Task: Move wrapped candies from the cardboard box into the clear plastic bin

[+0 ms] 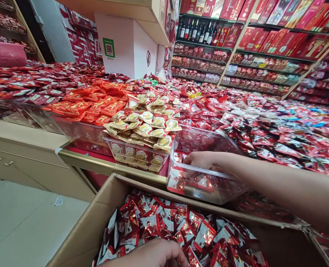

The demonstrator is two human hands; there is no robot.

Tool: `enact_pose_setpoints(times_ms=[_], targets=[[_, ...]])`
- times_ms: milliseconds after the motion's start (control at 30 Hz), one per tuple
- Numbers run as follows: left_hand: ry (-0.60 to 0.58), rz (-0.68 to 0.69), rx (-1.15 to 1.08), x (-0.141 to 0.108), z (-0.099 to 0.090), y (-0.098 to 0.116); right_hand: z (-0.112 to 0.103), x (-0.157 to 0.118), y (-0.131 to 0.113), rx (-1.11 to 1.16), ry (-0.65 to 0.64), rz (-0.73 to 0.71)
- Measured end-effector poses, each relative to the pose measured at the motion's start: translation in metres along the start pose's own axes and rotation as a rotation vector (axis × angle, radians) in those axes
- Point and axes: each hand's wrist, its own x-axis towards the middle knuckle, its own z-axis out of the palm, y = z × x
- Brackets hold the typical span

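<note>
My right hand reaches over the rim into a clear plastic bin with a few red and white candy packets at its left end. Its fingers are bent downward, partly blurred behind the plastic wall, and what they hold I cannot make out. Below, a cardboard box contains many similar red and white candy packets. Low in the view, my left hand rests over these packets with its fingers curled; their tips are hidden, so anything in them cannot be named.
Left of the clear bin stands a bin heaped with gold candy packets, then one of orange-red packets. Black, red and white packets spread to the right. A gold-edged counter borders the box. Shelves with bottles stand behind.
</note>
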Motion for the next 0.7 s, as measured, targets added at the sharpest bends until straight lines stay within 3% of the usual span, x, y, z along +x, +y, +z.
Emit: enact_pose_setpoints(times_ms=[300,433,533,633,700], targets=[[-0.010,0.022,0.288,-0.001,-0.002,-0.001,-0.010,-0.012,-0.011,-0.094,-0.030,-0.054],[-0.025,0.089,0.471,0.003,-0.001,-0.020,-0.009,-0.014,-0.010,-0.209,-0.146,-0.088],[-0.052,0.064,0.580,0.007,0.002,-0.036,-0.012,-0.014,-0.011,-0.283,-0.207,-0.123],[-0.142,-0.022,0.645,0.008,0.005,-0.038,-0.023,-0.014,-0.016,-0.238,-0.137,-0.129],[-0.199,-0.045,0.667,0.006,0.005,-0.030,-0.035,-0.012,-0.020,-0.081,0.025,-0.085]])
